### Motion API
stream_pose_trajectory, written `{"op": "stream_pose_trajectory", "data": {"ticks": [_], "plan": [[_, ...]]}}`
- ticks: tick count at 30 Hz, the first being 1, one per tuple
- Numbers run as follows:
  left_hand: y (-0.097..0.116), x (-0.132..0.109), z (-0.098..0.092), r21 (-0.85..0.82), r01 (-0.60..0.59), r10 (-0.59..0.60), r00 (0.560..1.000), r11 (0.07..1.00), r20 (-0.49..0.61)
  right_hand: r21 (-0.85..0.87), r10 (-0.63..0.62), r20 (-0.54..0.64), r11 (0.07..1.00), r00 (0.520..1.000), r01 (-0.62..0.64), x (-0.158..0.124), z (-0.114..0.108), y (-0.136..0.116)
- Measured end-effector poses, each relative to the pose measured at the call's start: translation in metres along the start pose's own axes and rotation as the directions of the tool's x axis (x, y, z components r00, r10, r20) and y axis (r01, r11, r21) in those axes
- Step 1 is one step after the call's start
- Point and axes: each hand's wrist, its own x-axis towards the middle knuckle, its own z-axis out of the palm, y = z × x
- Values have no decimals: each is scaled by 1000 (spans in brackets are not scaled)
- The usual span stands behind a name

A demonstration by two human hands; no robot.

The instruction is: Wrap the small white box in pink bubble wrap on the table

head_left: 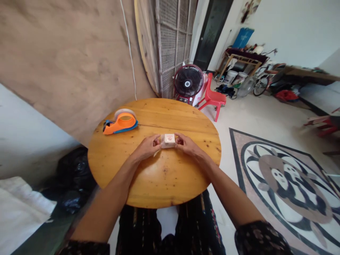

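A small pale box [169, 139] with reddish print on its top sits at the middle of the round wooden table [162, 177]. My left hand [149, 146] grips its left end, fingers curled against the side. From the right, my right hand [186, 143] pinches the opposite end. What the print says is too small to read. An orange and blue tape dispenser [120, 122] with a roll of tape stands farther back, to the left of my left hand.
Behind the table are a dark red fan [188, 81] and a red plastic chair [214, 97]. A tan board wall [79, 53] rises at the left, with black bags [75, 170] below it. A panda-patterned floor panel [287, 184] lies at the right.
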Motion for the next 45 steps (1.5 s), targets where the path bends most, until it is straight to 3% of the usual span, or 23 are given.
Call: {"op": "stream_pose_trajectory", "data": {"ticks": [3,7,13,19,22,27,34,39,45], "plan": [[1,3,4,66,-31,31,1000,997,-3,50,-8,62,999,998,5,9,1,-3],[-1,6,10,160,-45,49,999,986,-22,75,-21,57,997,998,17,10,1,-4],[2,5,11,164,-47,56,997,985,-47,40,-22,89,999,996,19,11,0,-4],[-5,0,1,-15,-32,30,997,999,-72,187,9,-89,982,996,7,-17,5,4],[-10,0,0,-23,-43,40,994,999,-104,158,1,-157,987,988,24,-29,9,6],[-12,1,1,134,-126,138,987,983,-87,155,34,-107,988,994,-17,-18,10,6],[-2,4,0,80,-126,127,992,989,-19,-9,10,18,1000,1000,-10,0,2,4],[-3,5,4,33,-106,107,993,994,-40,-136,-12,-31,991,999,8,0,2,-2],[2,2,7,-11,-64,64,998,998,-18,-142,-7,-23,990,1000,3,-12,3,-13]]}}
